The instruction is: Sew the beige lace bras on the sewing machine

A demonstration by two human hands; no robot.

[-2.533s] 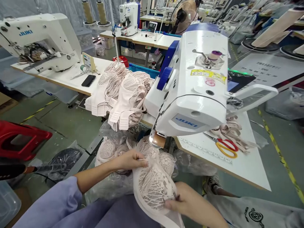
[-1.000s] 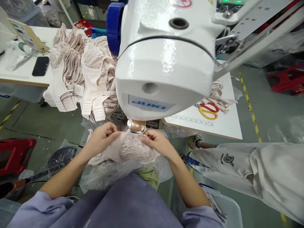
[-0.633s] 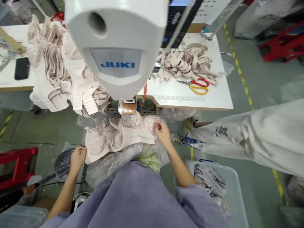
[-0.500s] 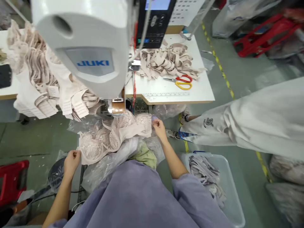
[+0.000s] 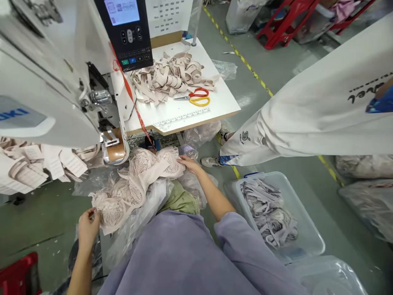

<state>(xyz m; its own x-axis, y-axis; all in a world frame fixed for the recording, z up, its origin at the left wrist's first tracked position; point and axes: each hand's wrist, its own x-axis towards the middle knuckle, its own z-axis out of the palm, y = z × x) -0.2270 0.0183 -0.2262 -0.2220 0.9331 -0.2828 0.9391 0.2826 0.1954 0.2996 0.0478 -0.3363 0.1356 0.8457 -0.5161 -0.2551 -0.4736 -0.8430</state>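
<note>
Pale beige lace bras lie across my lap, partly on clear plastic sheeting, just in front of the sewing machine; they overlap, so I cannot tell how many there are. My left hand pinches the lower left edge of the lace between thumb and fingertips. At the opposite end, my right hand is closed on the edge of the rightmost cup, its fingertips partly hidden by the fabric. The machine's needle area is above and left of the cups, apart from both hands.
Scissors and a heap of beige straps lie on the white table. More beige pieces hang at left. A person in white trousers stands at right, near a plastic bin of grey straps. A red stool is lower left.
My view has turned to the right, so the machine and table sit further left. Both hands still hold the ends of the lace bras, with little shift between them.
</note>
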